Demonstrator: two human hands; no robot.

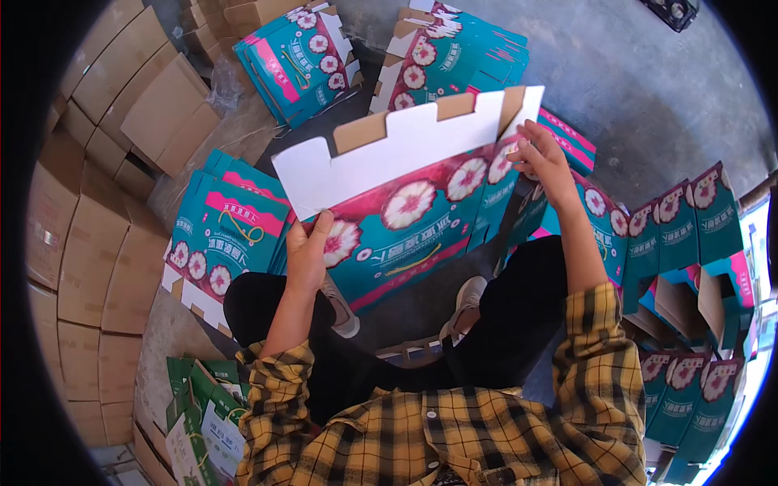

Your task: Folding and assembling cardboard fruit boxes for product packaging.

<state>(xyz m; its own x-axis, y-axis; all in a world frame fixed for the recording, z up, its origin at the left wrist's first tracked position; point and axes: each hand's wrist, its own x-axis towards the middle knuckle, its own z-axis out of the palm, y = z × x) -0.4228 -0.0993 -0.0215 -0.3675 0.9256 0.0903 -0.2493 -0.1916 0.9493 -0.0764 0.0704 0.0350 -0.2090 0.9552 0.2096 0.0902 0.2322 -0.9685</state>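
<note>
A partly folded cardboard carton (421, 219), teal and pink with pictures of sliced fruit, stands tilted in front of me. White notched flaps stick up along its top edge. My left hand (306, 251) pinches its left edge, with the thumb on the printed face. At the upper right corner, my right hand (547, 162) has its fingers bent around the edge beside the end flap. Part of the carton's inside shows as brown card between the flaps.
Flat teal cartons lie in stacks at left (219, 235), far left (300, 61) and far middle (454, 61). Upright folded teal cartons (681, 227) crowd the right. Brown boxes (97, 251) are piled along the left, with green packages (207, 421) at lower left.
</note>
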